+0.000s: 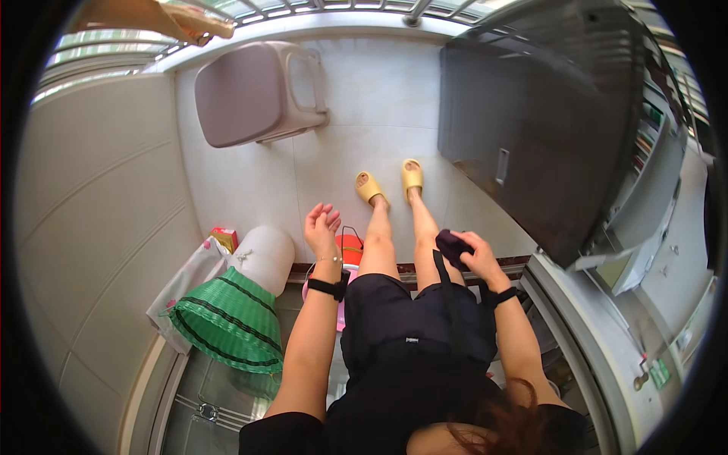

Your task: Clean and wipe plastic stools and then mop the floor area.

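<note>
My right hand is closed on a bunched dark cloth beside my right knee. A black strap hangs close by, over my dark shorts; whether it joins the cloth I cannot tell. Raised over the floor, my left hand has loosely curled fingers and holds nothing. Below it, partly hidden by the forearm, are a red bucket with a dark handle and a pink basin. Black bands circle both wrists.
A stool with a brown seat stands ahead to the left. A large dark cabinet fills the right. At lower left are a green woven basket, a white cylindrical container and a red box. A railing runs along the far edge.
</note>
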